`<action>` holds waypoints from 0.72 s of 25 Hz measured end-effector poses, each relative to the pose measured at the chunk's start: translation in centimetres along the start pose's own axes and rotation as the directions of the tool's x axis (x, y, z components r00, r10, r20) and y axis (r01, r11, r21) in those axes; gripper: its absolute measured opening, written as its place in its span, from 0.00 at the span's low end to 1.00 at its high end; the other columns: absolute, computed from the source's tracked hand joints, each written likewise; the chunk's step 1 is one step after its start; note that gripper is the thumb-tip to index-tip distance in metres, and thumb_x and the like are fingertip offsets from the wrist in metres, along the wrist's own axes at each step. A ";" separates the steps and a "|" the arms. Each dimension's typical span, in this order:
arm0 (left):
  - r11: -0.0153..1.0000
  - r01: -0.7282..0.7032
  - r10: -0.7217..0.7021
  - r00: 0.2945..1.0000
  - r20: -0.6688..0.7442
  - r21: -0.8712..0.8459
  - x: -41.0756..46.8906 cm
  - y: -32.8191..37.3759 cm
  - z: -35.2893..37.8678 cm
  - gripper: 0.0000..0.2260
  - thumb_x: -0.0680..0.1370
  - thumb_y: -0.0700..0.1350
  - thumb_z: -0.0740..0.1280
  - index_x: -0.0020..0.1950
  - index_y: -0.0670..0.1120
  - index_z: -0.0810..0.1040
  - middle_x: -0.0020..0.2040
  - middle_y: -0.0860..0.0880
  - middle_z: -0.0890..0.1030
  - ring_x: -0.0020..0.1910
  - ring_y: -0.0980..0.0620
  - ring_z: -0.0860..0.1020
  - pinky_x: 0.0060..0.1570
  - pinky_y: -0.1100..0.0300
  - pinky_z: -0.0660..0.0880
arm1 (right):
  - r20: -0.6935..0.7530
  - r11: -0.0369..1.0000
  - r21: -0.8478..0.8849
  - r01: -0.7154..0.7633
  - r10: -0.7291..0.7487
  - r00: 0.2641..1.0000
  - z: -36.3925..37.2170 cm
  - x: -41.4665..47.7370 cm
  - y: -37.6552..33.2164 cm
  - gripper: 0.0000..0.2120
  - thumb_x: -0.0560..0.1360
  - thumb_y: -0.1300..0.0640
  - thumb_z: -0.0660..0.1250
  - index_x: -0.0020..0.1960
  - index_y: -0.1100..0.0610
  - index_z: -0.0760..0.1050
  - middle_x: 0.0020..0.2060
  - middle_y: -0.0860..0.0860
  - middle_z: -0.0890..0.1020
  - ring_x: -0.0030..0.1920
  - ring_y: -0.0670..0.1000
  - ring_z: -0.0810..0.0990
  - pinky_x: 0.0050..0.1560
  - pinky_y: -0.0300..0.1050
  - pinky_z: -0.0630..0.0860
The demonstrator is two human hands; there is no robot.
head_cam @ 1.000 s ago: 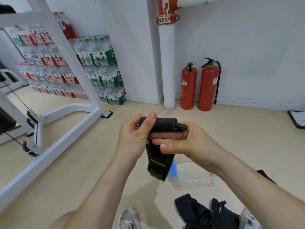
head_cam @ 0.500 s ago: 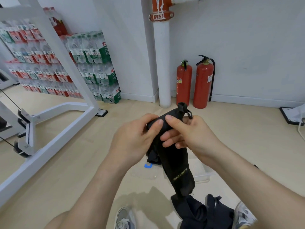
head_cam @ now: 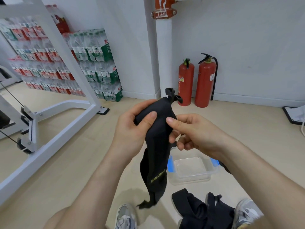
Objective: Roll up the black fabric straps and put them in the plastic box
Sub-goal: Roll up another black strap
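Black fabric strap [head_cam: 156, 146], yellow lettering, hangs unrolled; left hand [head_cam: 132, 129] grips top, right hand [head_cam: 194, 131] pinches its edge.

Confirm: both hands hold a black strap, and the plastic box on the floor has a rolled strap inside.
Wrong: the head view shows the plastic box with no strap inside. The left hand and right hand hold the black strap.

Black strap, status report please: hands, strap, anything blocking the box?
Left hand and right hand both grip the black strap near its top. Tail hangs loose, unrolled. Plastic box on floor below, lid off. More straps piled beside it.
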State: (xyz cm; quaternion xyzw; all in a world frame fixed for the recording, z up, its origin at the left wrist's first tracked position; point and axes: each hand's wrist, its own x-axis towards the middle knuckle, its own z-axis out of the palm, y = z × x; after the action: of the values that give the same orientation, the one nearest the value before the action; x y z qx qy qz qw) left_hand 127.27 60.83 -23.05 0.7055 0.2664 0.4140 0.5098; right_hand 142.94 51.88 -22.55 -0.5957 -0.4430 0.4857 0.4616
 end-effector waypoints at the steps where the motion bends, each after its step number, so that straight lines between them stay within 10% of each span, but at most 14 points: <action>1: 1.000 0.006 -0.006 1.000 0.006 0.000 0.1 0.0 0.0 0.13 0.80 0.37 0.65 0.64 0.44 0.78 0.55 0.48 0.84 0.54 0.51 0.82 0.53 0.60 0.78 | -0.011 1.000 0.006 0.026 -0.026 1.000 0.0 0.0 0.1 0.10 0.79 0.48 0.65 0.45 0.51 0.80 0.34 0.53 0.80 0.27 0.48 0.74 0.29 0.38 0.66; 13: 0.986 0.163 -0.164 0.982 0.097 0.021 -0.4 0.1 1.3 0.13 0.76 0.38 0.71 0.55 0.54 0.81 0.45 0.56 0.86 0.43 0.60 0.83 0.42 0.68 0.77 | -0.199 0.996 -0.001 0.092 -0.091 0.976 0.1 0.9 1.3 0.09 0.79 0.55 0.67 0.45 0.61 0.78 0.31 0.51 0.77 0.30 0.46 0.73 0.35 0.38 0.70; 18: 0.971 -0.029 0.049 0.995 -0.081 0.237 -1.4 -0.5 2.9 0.10 0.77 0.44 0.71 0.53 0.59 0.81 0.39 0.60 0.83 0.37 0.61 0.80 0.36 0.66 0.75 | -0.258 0.919 0.387 0.078 0.027 0.966 0.6 0.8 1.5 0.12 0.77 0.61 0.70 0.59 0.61 0.75 0.36 0.54 0.83 0.35 0.51 0.81 0.38 0.40 0.79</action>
State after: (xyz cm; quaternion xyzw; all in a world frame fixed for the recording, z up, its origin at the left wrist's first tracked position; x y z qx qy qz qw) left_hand 129.06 58.44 -24.31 0.7476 0.3215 0.4195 0.4022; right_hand 142.55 52.44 -24.16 -0.5427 -0.2800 0.4769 0.6321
